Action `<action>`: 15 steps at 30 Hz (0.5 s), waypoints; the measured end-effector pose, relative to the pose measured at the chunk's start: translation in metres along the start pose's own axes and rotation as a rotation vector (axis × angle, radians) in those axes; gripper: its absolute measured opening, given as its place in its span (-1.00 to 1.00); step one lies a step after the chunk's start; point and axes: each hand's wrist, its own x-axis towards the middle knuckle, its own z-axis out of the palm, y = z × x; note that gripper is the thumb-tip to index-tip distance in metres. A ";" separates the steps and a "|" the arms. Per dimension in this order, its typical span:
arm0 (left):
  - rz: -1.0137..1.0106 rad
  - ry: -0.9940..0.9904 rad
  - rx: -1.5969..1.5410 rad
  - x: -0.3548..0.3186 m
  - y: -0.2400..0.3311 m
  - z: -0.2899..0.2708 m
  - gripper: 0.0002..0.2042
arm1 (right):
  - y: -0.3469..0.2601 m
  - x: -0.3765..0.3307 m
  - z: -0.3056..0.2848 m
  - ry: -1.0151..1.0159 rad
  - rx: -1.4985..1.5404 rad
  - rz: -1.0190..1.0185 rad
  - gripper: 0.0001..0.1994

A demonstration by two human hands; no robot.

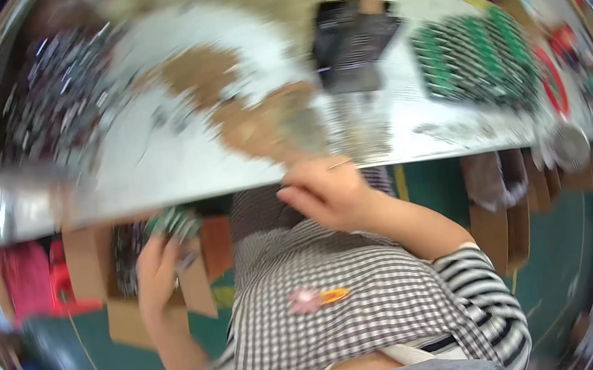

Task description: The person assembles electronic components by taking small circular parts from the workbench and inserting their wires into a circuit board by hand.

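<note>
My left hand (pixel 157 272) is closed around a bunch of small green-and-silver parts (pixel 179 223). It is over an opened cardboard box (pixel 128 319) below the table's left front edge, with dark small pieces (pixel 129 258) inside. At the middle of the table's front edge is my right hand (pixel 331 191), its fingers curled together. Whatever they may pinch is hidden by blur. Just beyond its fingertips, a greyish blurred patch (pixel 299 121) lies on a torn brown area (pixel 248 128) of the white tabletop (pixel 174 167).
A heap of dark metallic pieces (pixel 59 89) covers the table's left side. A black fixture (pixel 353 43) stands at the back centre. Rows of green-and-silver parts (pixel 475 60) are stacked at the right, by a red ring-shaped thing (pixel 552 80). More cardboard boxes (pixel 501 233) stand below right.
</note>
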 end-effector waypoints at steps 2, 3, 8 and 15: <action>-0.053 -0.013 0.192 -0.016 -0.053 -0.032 -0.82 | 0.008 -0.007 -0.018 0.091 -0.064 -0.041 -0.89; -0.086 0.025 0.177 -0.020 -0.082 -0.040 -0.88 | 0.010 -0.010 -0.029 0.152 -0.100 -0.066 -0.88; -0.208 0.074 0.891 -0.031 -0.197 -0.042 -0.85 | 0.025 -0.034 -0.107 0.438 -0.523 0.114 -0.86; 0.018 -0.296 0.134 0.037 -0.014 0.022 -0.68 | 0.068 -0.037 -0.211 0.601 -1.259 0.193 -0.81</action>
